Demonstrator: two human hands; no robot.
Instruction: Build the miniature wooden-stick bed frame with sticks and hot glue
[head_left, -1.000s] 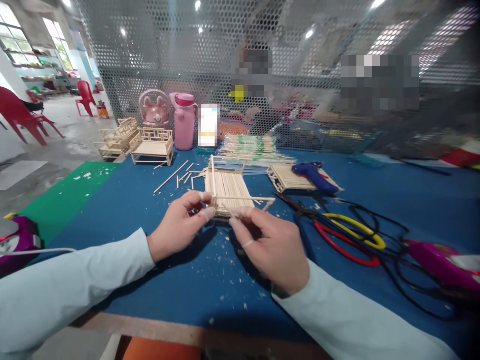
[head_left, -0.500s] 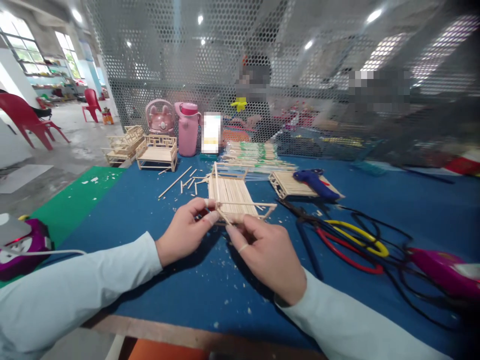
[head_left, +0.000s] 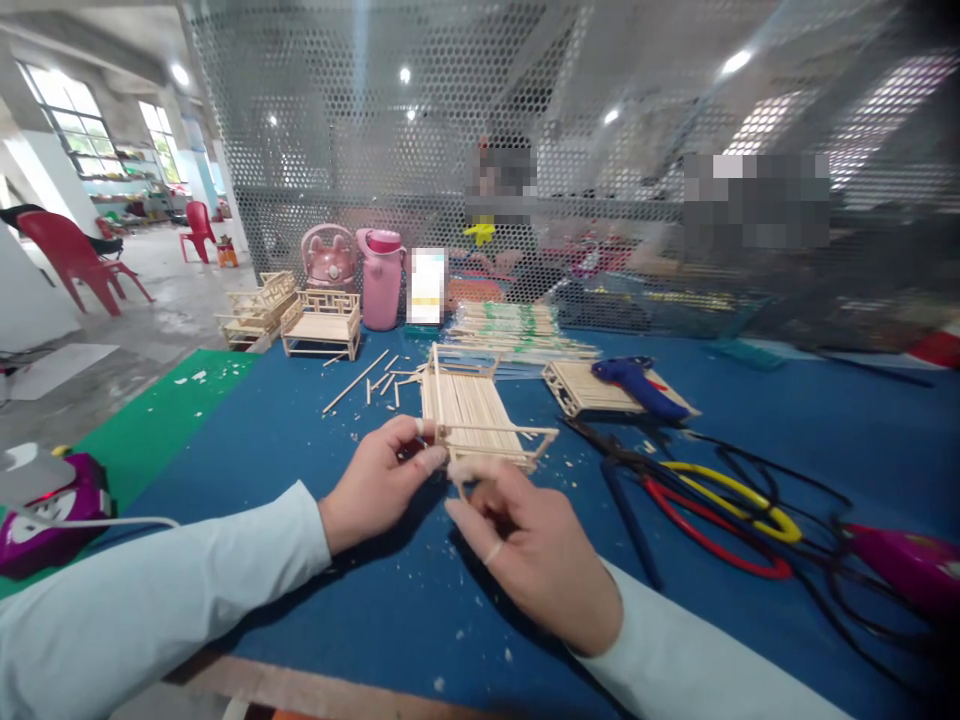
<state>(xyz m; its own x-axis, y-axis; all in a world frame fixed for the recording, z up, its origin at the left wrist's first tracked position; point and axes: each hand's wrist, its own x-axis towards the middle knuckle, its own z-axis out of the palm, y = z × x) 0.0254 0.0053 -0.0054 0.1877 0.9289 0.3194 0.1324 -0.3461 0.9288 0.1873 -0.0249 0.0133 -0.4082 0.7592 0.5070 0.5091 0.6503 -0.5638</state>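
A miniature bench [head_left: 476,405] of thin wooden sticks, with a slatted seat and raised rails, stands on the blue table before me. My left hand [head_left: 382,480] pinches its near left corner between thumb and fingers. Close to the bench's front edge is my right hand [head_left: 536,550], its thumb and index finger closed about a short thin wooden stick [head_left: 460,484] that points downward. Motion blur softens these fingertips, and they partly hide the front of the bench. Tape wraps a finger on each hand.
Loose stick pieces [head_left: 386,382] lie behind the bench, near bundled sticks [head_left: 510,325]. A finished small bench [head_left: 322,325] stands back left beside a pink bottle [head_left: 382,285]. At right are a blue glue gun [head_left: 641,385] on another wooden piece, pliers [head_left: 619,450] and black cables [head_left: 750,465].
My right hand has drawn slightly down and away from the bench front, and the stick at its fingertips now tilts more steeply. The left hand keeps its hold. The view has shifted slightly.
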